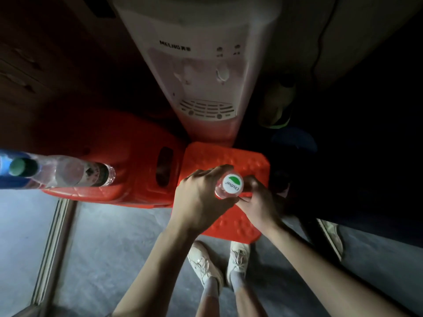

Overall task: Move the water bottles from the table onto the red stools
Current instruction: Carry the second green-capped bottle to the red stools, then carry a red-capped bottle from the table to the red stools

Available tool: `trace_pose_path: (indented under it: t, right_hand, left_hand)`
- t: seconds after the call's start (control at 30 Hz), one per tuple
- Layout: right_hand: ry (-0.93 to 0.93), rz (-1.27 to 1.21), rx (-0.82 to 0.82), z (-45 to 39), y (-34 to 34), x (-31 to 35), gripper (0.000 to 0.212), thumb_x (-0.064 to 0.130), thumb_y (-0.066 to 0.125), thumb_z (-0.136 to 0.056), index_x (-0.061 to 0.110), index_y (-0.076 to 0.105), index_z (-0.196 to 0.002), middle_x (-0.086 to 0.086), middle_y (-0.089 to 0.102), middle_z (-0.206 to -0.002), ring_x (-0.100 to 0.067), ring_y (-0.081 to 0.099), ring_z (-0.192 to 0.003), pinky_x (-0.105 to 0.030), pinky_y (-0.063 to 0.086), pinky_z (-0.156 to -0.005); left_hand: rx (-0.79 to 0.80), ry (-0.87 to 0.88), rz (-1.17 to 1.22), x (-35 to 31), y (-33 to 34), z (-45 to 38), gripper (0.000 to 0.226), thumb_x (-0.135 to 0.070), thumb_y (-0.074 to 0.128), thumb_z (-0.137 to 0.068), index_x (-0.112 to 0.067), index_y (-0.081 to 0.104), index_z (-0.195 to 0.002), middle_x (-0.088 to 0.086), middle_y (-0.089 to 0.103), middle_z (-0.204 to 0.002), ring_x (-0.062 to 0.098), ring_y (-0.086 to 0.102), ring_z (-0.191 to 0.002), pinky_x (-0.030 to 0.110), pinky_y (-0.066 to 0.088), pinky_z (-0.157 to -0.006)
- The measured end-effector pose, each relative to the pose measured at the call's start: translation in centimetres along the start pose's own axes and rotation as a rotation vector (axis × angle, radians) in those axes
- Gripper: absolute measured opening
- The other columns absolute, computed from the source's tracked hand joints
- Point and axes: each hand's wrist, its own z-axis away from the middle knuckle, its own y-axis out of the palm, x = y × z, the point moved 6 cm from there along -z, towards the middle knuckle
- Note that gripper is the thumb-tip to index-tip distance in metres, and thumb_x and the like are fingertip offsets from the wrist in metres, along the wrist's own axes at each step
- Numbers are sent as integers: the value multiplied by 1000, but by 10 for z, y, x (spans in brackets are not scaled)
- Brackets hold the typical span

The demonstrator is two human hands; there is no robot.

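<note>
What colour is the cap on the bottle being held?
White with a green half-circle, seen in the head view: cap.

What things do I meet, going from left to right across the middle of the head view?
Bottle with a green cap → clear bottle lying beside it → left red stool → left hand → bottle with a white and green cap → right hand.
</note>
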Motion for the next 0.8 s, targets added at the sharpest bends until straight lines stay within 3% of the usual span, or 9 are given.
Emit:
trace_pose_path:
  t: [0.1,0.27,0.43,0.6,0.7,0.8]
  right_hand:
    - [-7,-14,-52,-28,-2,-4,32,-2,81,-74,11,61,-96,-4,72,-94,-8,71,-86,-8,53,-69]
    - [18,31,-79,-53,0,-16,33,3,83,-74,4,63,-100,-1,71,-92,-9,69,-81,-1,47,-65]
    - [75,57,-49,-54,1,-18,35,8,83,-74,21,56,-94,1,73,-89,-9,71,-80,-3,50,-65]
    - [113,112,8,-53,0,-14,33,12,82,-77,16,58,-100,3,71,-92,-3,65,-81,2,45,-62]
    - [123,206,101,-43,-8,-8,34,17,80,-78,17,62,-107,3,72,-105,-7,67,-96,-8,49,-77]
    - [142,224,170,-25,-28,12,37,18,78,-79,22,60,-111,7,65,-110,-11,65,-104,-26,53,-87]
  left_hand:
    - [-6,35,-3,-3,8,-26,49,-46,73,-62,-36,63,-109,-9,72,-90,19,67,-80,28,49,-62]
    - [99,87,-78,0,31,-53,44,-41,71,-72,-36,59,-114,-11,69,-102,18,66,-92,29,49,-67]
    - [150,11,-2,12,41,-59,46,-38,72,-73,-40,51,-114,-14,67,-103,15,65,-92,37,54,-71]
    - [168,-73,62,15,40,-56,51,-41,73,-74,-46,48,-118,-19,65,-106,11,65,-90,36,55,-70]
    - [164,-112,51,10,41,-49,57,-30,75,-72,-43,48,-120,-17,63,-110,12,64,-95,29,50,-66]
    - [163,-217,59,8,32,-36,88,-26,84,-62,-36,37,-137,-15,55,-128,14,60,-109,28,46,-69]
